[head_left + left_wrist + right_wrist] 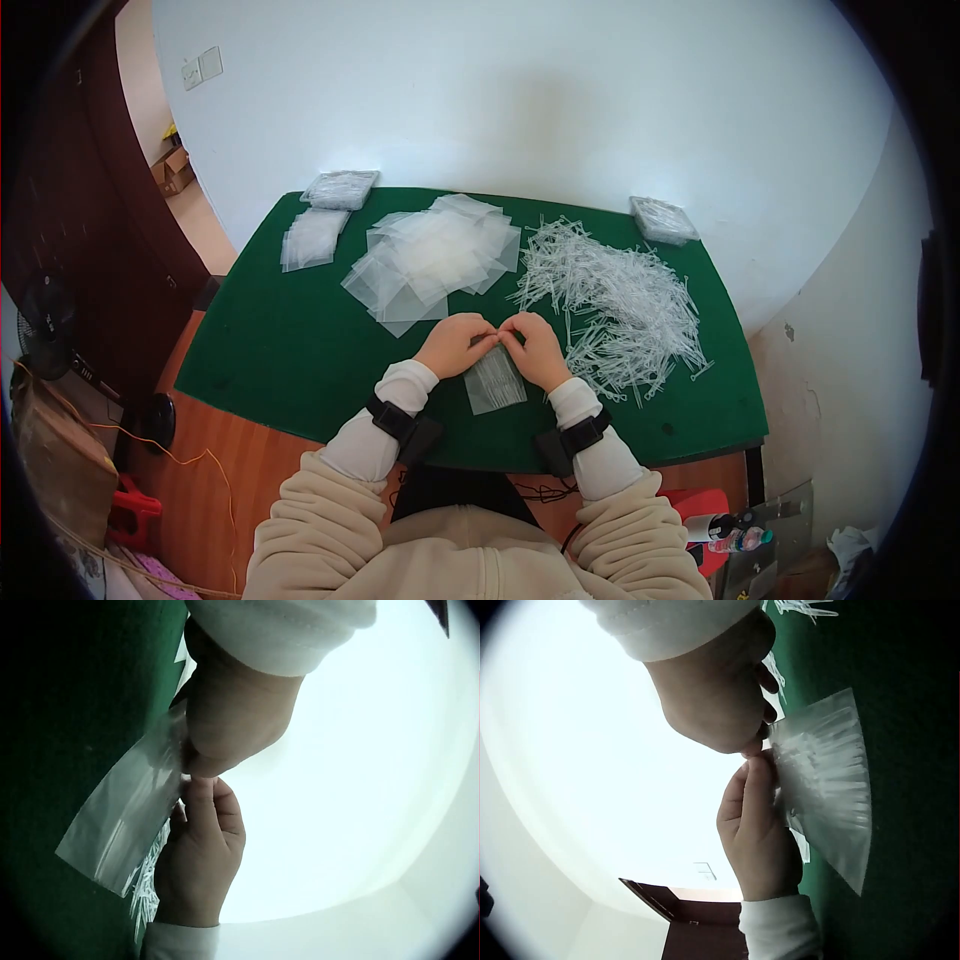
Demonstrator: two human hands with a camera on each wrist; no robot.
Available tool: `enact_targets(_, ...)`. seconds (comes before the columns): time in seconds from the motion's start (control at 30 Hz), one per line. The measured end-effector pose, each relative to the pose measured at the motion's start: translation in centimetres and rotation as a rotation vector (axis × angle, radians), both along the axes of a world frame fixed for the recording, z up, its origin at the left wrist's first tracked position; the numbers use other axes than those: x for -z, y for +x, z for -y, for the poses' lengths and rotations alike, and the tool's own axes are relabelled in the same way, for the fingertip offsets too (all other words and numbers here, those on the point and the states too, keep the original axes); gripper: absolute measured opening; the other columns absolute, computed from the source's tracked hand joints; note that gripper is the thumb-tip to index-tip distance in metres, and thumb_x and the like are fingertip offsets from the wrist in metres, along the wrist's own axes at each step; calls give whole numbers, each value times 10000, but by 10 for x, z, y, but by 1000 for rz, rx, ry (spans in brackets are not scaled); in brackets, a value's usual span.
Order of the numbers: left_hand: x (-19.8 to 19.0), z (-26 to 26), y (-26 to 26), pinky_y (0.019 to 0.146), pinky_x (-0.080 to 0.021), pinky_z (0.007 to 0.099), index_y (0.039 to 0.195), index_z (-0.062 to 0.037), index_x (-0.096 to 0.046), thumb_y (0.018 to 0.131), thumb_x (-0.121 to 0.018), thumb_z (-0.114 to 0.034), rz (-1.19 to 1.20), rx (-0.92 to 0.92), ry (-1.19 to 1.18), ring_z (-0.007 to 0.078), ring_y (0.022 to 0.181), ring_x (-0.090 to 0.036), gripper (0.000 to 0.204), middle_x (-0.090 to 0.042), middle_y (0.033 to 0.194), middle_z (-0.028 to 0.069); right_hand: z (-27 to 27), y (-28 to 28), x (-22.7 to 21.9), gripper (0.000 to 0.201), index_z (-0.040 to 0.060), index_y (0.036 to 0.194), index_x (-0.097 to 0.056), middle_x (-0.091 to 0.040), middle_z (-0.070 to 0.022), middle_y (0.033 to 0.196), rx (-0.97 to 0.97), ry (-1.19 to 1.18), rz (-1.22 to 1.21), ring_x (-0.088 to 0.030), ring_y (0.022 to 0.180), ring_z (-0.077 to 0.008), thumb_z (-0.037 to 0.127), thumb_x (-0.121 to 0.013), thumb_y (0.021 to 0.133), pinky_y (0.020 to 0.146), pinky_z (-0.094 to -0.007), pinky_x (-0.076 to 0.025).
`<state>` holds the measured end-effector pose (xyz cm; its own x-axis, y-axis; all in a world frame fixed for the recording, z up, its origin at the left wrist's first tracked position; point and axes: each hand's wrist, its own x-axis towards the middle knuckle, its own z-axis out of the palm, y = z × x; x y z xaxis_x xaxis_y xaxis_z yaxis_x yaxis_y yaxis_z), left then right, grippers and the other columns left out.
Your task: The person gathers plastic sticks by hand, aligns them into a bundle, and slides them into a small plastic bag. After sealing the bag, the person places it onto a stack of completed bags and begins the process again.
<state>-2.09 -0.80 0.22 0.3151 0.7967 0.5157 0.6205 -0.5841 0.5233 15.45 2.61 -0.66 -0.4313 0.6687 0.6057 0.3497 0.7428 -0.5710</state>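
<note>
A clear plastic bag [495, 383] with several thin clear sticks inside hangs between the two hands at the front middle of the green table. The left hand [457, 343] pinches its top edge from the left, and the right hand [535, 350] pinches it close beside, thumbs nearly touching. In the left wrist view the bag [124, 810] extends down from the fingers of the left hand [236, 705] and right hand [196, 859]. The right wrist view shows sticks lying side by side in the bag [829, 780], below the right hand [712, 694] and left hand [761, 825].
Behind the hands lies a spread of flat empty bags [440, 250]. A large heap of loose clear sticks [620, 300] is to the right. Filled bags are stacked at the back left [340, 189] and back right [664, 220]; smaller bags [312, 240] lie at left.
</note>
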Motion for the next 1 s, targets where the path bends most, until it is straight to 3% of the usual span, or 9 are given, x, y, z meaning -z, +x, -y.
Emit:
enact_targets(0.4, -2, 1, -5, 596, -432, 334, 760, -33, -627, 779, -607, -211, 6, -35, -33, 269, 675, -559, 180, -581, 723, 109, 0, 3, -2, 90, 12, 766, -573, -573, -106, 745, 29, -45, 1, -546, 725, -266, 91, -613, 752, 645, -327, -431)
enact_targets(0.5, -5, 1, -7, 581, -430, 324, 753, -27, -627, 774, -613, -205, 12, -55, -34, 259, 652, -558, 180, -579, 706, 109, -2, 5, -1, 85, 39, 752, -588, -586, -108, 781, 95, -154, -19, -545, 768, -283, 121, -610, 747, 689, -352, -435)
enact_targets(0.67, -7, 2, -11, 595, -428, 363, 746, -42, -631, 760, -597, -225, 91, -79, -126, 281, 677, -554, 186, -582, 700, 97, -8, 12, -1, 89, 34, 757, -585, -579, -111, 770, 108, -185, -86, -546, 751, -283, 121, -605, 752, 678, -351, -436)
enact_targets(0.77, -7, 1, -12, 579, -425, 349, 755, -34, -636, 760, -606, -218, 125, -81, -125, 269, 651, -554, 187, -583, 694, 98, -13, 13, 3, 103, 3, 768, -559, -544, -72, 718, 148, -53, -133, -523, 666, -195, 91, -611, 754, 607, -285, -417)
enact_targets(0.93, -10, 2, -10, 564, -420, 301, 773, -15, -633, 767, -619, -183, 211, -51, -198, 209, 606, -538, 169, -572, 670, 90, -16, 11, 6, 115, 8, 782, -544, -524, -55, 688, 246, -42, -223, -507, 637, -147, 117, -563, 813, 584, -259, -404)
enact_targets(1.0, -12, 4, -9, 581, -422, 278, 793, -1, -629, 779, -618, -159, 240, 4, -260, 182, 621, -540, 160, -577, 679, 86, -17, 13, 5, 116, 19, 796, -546, -504, -53, 654, 280, -288, -338, -500, 619, -163, 124, -519, 837, 578, -286, -404)
